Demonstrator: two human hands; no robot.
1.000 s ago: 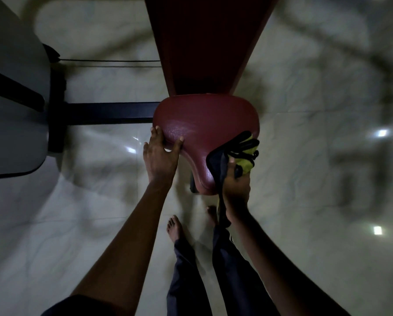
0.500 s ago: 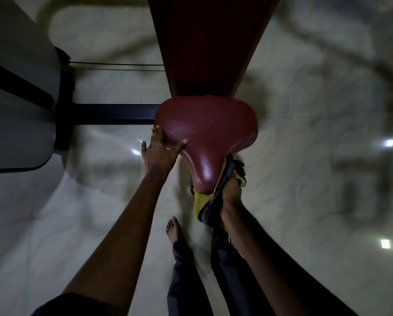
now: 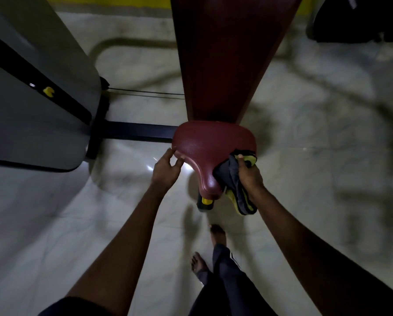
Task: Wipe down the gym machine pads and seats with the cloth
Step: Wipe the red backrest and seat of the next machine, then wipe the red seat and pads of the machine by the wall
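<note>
A dark red padded seat point(image 3: 208, 151) sits in the middle of the view, with a long dark red back pad point(image 3: 227, 53) rising behind it. My right hand point(image 3: 249, 176) grips a bunched grey and yellow cloth point(image 3: 234, 179) pressed against the seat's right front edge; part of the cloth hangs below the hand. My left hand point(image 3: 165, 171) rests at the seat's left edge, fingertips touching the rim, holding nothing.
A grey weight-stack shroud point(image 3: 31, 106) with a black slot stands at left, joined to the seat by a black frame bar point(image 3: 136, 132). A yellow knob point(image 3: 206, 201) sits under the seat. My bare feet point(image 3: 217, 233) stand on the glossy pale floor.
My right hand has moved the cloth from under the seat's front tip back up onto its right edge. My left hand slid slightly outward on the left rim. The view shifted back.
</note>
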